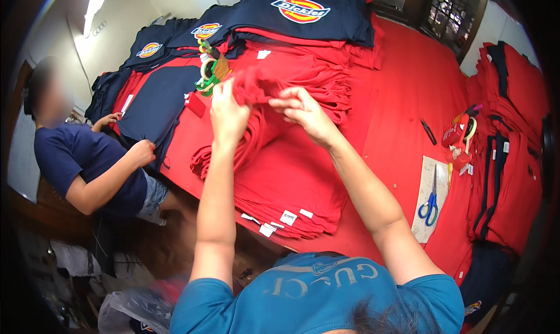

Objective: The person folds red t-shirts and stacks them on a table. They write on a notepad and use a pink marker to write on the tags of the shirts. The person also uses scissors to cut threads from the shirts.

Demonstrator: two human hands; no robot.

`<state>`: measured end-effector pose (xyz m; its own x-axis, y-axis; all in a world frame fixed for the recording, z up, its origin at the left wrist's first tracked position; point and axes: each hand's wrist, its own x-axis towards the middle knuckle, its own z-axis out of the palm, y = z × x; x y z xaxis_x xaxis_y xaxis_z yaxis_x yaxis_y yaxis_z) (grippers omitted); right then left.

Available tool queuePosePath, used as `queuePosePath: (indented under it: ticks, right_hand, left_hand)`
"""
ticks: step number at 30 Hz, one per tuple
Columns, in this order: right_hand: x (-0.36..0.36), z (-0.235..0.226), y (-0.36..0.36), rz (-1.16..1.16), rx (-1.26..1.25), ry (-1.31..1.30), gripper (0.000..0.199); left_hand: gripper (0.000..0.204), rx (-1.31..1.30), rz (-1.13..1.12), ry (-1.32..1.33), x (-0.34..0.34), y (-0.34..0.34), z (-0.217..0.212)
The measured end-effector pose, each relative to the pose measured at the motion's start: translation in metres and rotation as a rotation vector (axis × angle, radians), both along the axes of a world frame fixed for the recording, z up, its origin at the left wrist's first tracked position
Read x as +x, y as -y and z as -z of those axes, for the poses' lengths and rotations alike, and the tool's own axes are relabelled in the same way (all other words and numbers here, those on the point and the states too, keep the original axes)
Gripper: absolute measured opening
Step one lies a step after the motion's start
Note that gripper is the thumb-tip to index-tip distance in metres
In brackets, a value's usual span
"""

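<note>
My left hand is raised over the table, fingers closed on a bunched red garment. My right hand is beside the same cloth, fingers stretched toward it and apart; whether the fingertips touch it is unclear. Below my left hand lies a rolled or folded red bundle. Under both arms is a stack of flat red garments with small white labels along its near edge. Another pile of folded red garments rises just beyond my hands.
Navy shirts with round prints lie at the back. Green tape dispensers stand left of my hands. Blue-handled scissors rest on paper to the right, near a red tape dispenser and garment stacks. A person handles navy cloth at left.
</note>
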<state>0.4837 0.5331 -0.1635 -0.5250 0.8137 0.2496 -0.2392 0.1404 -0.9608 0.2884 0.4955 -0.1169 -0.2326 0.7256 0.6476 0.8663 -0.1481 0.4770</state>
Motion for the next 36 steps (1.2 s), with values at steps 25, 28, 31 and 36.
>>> queuePosePath:
  ticks: [25,28,31,36]
  right_hand:
    - [0.084,0.077,-0.072,0.151,-0.019,0.225,0.037]
    - [0.152,0.07,-0.02,0.117,0.176,0.705,0.029]
    - [0.216,0.072,0.027,0.273,-0.027,0.648,0.025]
    - [0.317,0.08,0.074,0.66,-0.217,0.75,0.026]
  left_hand:
    - [0.051,0.223,0.106,0.233,-0.012,0.016,0.087]
    - [0.062,0.198,0.442,-0.227,0.045,0.081,0.069]
    - [0.074,-0.322,0.545,-0.357,0.108,0.143,0.109]
    - [0.063,-0.131,0.455,-0.268,0.124,0.161,0.147]
